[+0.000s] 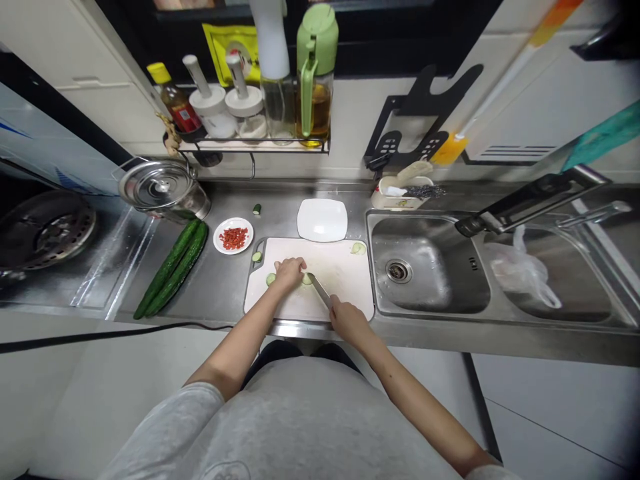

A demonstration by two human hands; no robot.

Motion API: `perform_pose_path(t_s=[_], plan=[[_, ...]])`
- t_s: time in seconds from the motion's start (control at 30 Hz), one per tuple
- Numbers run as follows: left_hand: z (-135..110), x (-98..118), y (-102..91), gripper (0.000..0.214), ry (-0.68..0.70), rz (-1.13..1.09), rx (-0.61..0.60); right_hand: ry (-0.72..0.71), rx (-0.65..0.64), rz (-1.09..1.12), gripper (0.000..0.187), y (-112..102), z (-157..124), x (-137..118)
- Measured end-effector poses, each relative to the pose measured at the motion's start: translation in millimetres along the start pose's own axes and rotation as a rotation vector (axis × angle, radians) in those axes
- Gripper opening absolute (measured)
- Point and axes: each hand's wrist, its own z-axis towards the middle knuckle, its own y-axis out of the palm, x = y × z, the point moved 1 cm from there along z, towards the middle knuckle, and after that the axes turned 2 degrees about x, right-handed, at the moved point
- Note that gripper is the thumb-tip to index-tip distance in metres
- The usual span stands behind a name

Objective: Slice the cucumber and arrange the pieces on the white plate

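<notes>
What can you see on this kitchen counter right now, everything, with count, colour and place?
cutting board: one, white, counter front centre
cucumber piece: one, green, on the board, centre-left
knife: one, silver blade, beside that piece
whole cucumbers: two, dark green, left of the board
small dish: one, white, red bits in it, behind the board's left corner
square plate: one, white, behind the board
lidded pot: one, steel, far left
bottles and jars: five, mixed, wall rack
sink: two basins, steel, right of the board
plastic bag: one, whitish, right basin
left hand: fingers on the cucumber piece
right hand: fingers round the knife handle
</notes>
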Motion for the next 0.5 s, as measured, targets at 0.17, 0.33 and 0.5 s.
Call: perform_pose_path(t_s=[0.17, 0.33, 0.5], plan=[[1.6, -0.7, 0.2, 0.021, -0.001, -0.016, -0.003, -0.013, -0.005, 0.0, 0.026, -1.6, 0.3, -4.4], [2.0, -1.0, 0.1, 0.021, -0.01, -0.026, -0.011, 0.004, -0.022, -0.028, 0.026, -3.9, 0.3, -8.2], [2.6, -1.2, -0.8, 0.02, -0.01, -0.032, -0.015, 0.001, -0.003, -0.031, 0.025, -4.0, 0.9, -9.8]])
